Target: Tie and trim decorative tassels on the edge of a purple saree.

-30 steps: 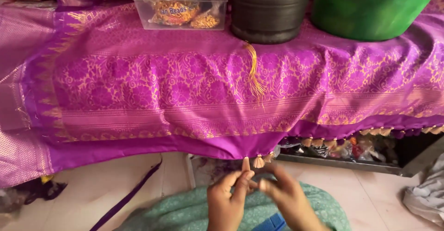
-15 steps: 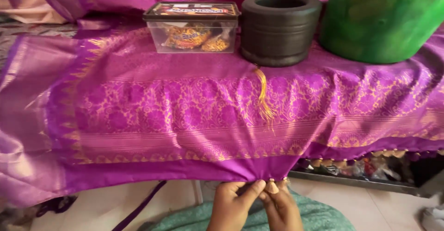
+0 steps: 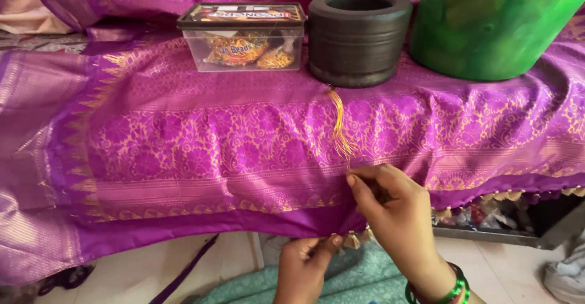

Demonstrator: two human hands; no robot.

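- I judge the step in hand to be tassel work along the hem of the purple silk cloth (image 3: 244,152), which lies spread over the desk with its edge hanging toward me.
- My right hand (image 3: 390,209) is pinched together on a thin strand from the gold thread bundle (image 3: 339,127), just below where the bundle lies on the patterned border.
- My left hand (image 3: 304,261) is closed on the hem itself, beside a small finished tassel (image 3: 352,240).
- Next, I would say, the strand needs to be drawn taut to the hem while the left hand keeps the edge steady.
- Behind stand a clear plastic box (image 3: 244,36) of beads, a dark round pot (image 3: 359,36) pinning the bundle's top, and a green plastic container (image 3: 487,24).
- Nothing blocks the hem; the loose threads could tangle.
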